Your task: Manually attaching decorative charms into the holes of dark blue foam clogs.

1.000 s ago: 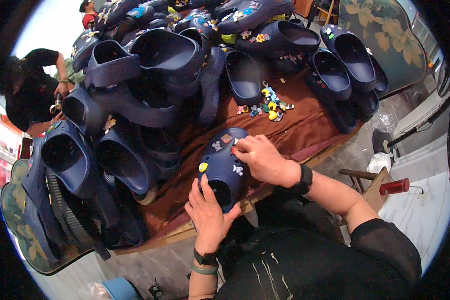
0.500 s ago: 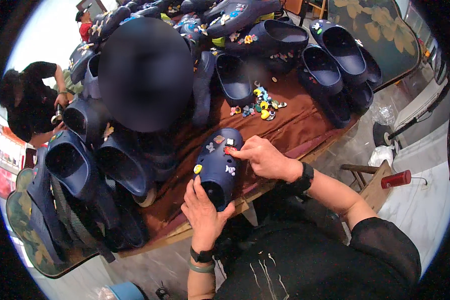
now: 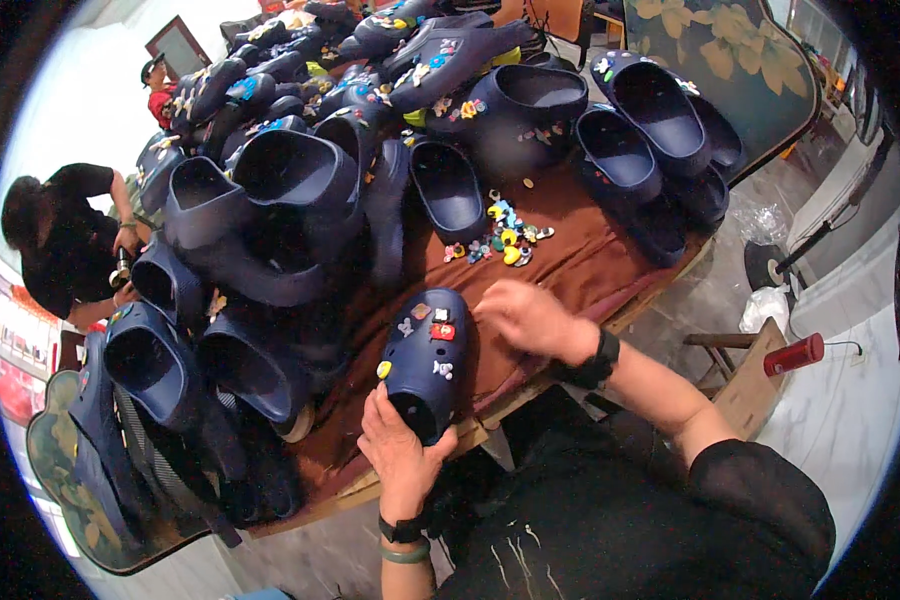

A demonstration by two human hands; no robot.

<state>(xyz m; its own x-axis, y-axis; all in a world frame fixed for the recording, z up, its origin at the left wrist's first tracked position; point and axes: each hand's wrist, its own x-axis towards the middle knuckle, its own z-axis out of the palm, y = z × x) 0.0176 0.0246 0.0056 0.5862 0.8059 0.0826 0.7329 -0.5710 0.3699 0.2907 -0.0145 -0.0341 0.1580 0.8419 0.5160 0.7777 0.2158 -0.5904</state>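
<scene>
A navy clog (image 3: 420, 350) lies on the brown cloth at the table's near edge, toe pointing away. Charms dot its top: a red one (image 3: 443, 331), a black-and-white one (image 3: 441, 315), a yellow one (image 3: 384, 370) and several more. My left hand (image 3: 395, 440) is closed around its heel end, thumb on one side of the opening and fingers on the other. Just right of the toe hovers my right hand (image 3: 535, 320), apart from the clog; its fingers look bent but are smeared by motion. Beyond it sits a small pile of colourful charms (image 3: 510, 235).
Navy clogs (image 3: 260, 200) are heaped at the left and back. More clogs (image 3: 660, 130) stack at the right edge of the brown cloth (image 3: 570, 235). A person in black (image 3: 60, 240) works at far left. A wooden stool (image 3: 750, 385) bears a red cylinder (image 3: 794, 355).
My right hand has come off the red charm and moved right, away from the clog. The red charm stays on the clog. My left hand keeps its hold.
</scene>
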